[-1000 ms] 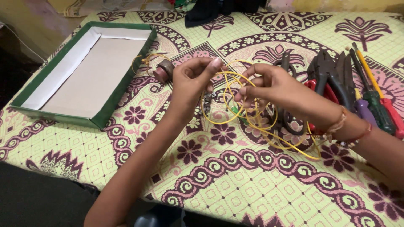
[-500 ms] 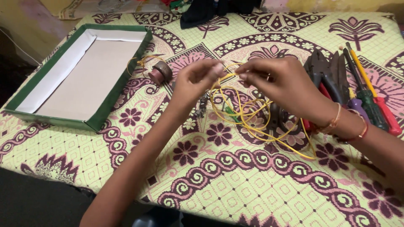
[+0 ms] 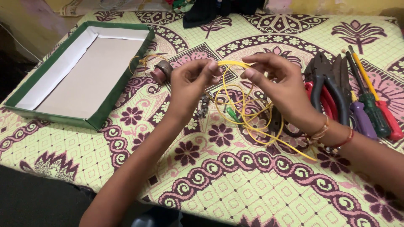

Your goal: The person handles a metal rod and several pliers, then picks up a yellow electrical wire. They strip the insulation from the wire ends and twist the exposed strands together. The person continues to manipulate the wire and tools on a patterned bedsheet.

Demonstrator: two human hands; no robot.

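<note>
My left hand [image 3: 191, 86] and my right hand [image 3: 280, 86] are raised over a patterned cloth, both pinching a thin yellow wire [image 3: 248, 115] near its top. The wire hangs in tangled loops between and below the hands, and one end trails to the lower right. A small green clip [image 3: 232, 114] lies among the loops. A small dark metal part [image 3: 204, 106] sits on the cloth just below my left hand. My right wrist wears thin bangles and a red thread.
A shallow green-edged cardboard box lid [image 3: 82, 73] lies at the left. A small brown round part [image 3: 161, 71] with thin wire sits beside it. Pliers [image 3: 326, 84] and several screwdrivers [image 3: 370, 105] lie at the right. Dark cloth [image 3: 219, 10] is at the far edge.
Both hands have lifted the yellow wire higher and drawn slightly apart. The view has shifted a little, so the box lid sits lower in the frame.
</note>
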